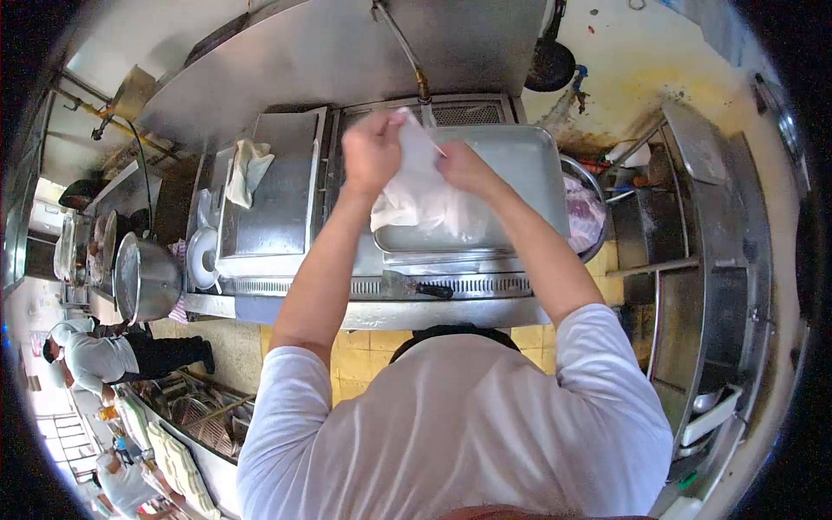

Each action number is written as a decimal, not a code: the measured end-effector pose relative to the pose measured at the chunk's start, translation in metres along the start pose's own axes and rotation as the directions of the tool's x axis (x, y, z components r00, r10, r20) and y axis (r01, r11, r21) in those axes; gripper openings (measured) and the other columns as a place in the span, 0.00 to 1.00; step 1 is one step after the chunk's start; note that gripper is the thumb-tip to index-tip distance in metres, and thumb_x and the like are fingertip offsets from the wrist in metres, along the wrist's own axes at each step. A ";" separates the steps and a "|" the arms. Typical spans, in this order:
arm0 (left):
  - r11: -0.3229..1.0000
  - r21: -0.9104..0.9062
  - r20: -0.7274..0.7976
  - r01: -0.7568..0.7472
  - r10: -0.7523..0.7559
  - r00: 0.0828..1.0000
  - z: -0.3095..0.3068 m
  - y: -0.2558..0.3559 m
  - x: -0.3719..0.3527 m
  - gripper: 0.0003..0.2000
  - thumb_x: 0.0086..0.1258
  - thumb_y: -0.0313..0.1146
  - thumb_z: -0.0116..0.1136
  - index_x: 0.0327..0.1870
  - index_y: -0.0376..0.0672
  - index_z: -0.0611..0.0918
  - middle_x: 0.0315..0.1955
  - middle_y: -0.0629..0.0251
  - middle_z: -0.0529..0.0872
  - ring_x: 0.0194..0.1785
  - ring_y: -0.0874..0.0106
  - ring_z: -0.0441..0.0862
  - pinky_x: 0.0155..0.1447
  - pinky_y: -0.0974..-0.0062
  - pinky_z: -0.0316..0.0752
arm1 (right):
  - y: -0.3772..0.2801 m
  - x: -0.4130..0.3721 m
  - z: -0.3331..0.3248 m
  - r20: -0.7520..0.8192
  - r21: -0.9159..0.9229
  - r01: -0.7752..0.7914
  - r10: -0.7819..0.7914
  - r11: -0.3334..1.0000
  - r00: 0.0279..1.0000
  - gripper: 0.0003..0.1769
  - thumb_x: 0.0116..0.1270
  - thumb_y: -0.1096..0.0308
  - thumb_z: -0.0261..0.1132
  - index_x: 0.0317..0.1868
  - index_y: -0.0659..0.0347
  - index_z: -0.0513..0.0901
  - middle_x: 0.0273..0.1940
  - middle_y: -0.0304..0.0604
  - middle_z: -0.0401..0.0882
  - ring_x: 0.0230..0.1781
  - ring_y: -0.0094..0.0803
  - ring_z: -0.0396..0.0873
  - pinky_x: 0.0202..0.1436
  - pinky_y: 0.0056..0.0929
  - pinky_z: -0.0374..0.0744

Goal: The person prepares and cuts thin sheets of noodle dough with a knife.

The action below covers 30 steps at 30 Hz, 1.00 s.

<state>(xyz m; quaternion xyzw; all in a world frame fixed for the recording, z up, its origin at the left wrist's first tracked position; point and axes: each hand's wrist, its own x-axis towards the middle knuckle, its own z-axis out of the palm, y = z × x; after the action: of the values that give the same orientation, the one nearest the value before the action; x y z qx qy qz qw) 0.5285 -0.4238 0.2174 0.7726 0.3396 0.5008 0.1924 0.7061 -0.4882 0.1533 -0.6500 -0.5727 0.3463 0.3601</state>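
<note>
At the far left, a person in a white shirt [91,357] is being seen bent over a lower work area, well apart from the cooking line. A large steel pot [146,279] is being carried by the left end of the counter [286,310], and a white plate [203,256] is being kept just beside it. Further in, a crumpled cloth [247,169] is being borne by a flat steel cover [277,208].

The left hand [373,152] is being held raised over the counter, its fingers being closed around the upper left edge of a thin white sheet [416,195]. Whether this is plastic or cloth cannot be told. The white sheet is being held up in the air between both hands. Its crumpled lower part is being let hang in front of the near left corner of a steel tray [524,165], and whether it is touching the tray cannot be told. A tap [422,87] is being seen just above the hands, its spout being pointed downward.

The right hand [464,169] is being closed on the sheet's right edge, near the left hand. Below both hands, a knife [425,289] with a dark handle is being left lying along the front of the counter.

At the tray's right side, a round bowl [602,195] of pink meat [582,212] is being partly covered by the tray's edge. A black pan [550,65] is being hung on the wall above it, and steel shelving [706,260] is being seen at the far right.
</note>
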 end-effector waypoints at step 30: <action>0.946 -0.036 0.447 0.321 -0.272 0.852 0.020 -0.066 -0.067 0.24 0.63 0.37 0.73 0.58 0.38 0.82 0.53 0.47 0.86 0.55 0.57 0.85 0.58 0.62 0.79 | -0.002 0.010 -0.029 0.111 -0.051 0.092 -0.086 0.994 0.990 0.11 0.57 0.64 0.72 0.38 0.60 0.90 0.29 0.43 0.86 0.32 0.26 0.83 0.38 0.34 0.81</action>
<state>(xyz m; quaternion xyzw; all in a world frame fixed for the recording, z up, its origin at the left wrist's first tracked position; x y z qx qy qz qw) 0.5072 -0.4251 0.1236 0.7914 0.3751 0.2972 0.3803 0.7312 -0.4801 0.1688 -0.6139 -0.6293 0.3486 0.3249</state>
